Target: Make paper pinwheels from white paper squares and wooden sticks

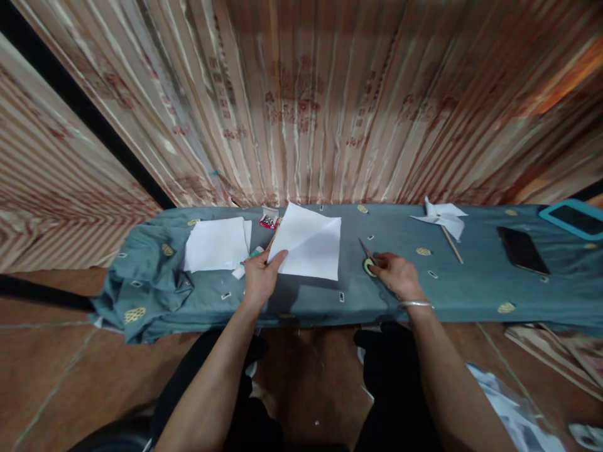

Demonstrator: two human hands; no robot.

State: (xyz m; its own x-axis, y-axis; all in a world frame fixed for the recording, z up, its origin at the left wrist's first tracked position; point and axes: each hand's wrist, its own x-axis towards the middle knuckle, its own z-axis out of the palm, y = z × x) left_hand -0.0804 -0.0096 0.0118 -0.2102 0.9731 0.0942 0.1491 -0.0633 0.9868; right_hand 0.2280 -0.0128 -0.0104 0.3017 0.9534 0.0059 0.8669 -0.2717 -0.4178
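Observation:
My left hand [260, 276] pinches the lower left corner of a white sheet of paper [311, 242], which is held at a tilt and carries a faint diagonal crease. To its right, my right hand [400, 276] has its fingers closed on the handles of a pair of scissors [369, 258]. The blades point up and away, apart from the paper. Beside my left hand lies a white tube with a green part [239, 272], partly hidden. A stack of white paper [217, 245] sits farther left.
Behind the sheet stands a small red box [269, 219] of tiny metallic pieces. A white paper pinwheel [443, 218] on a stick, a black phone [522, 249] and a blue-framed tablet [572, 218] lie rightward on the green cloth [471, 282]. A curtain [301, 125] hangs behind.

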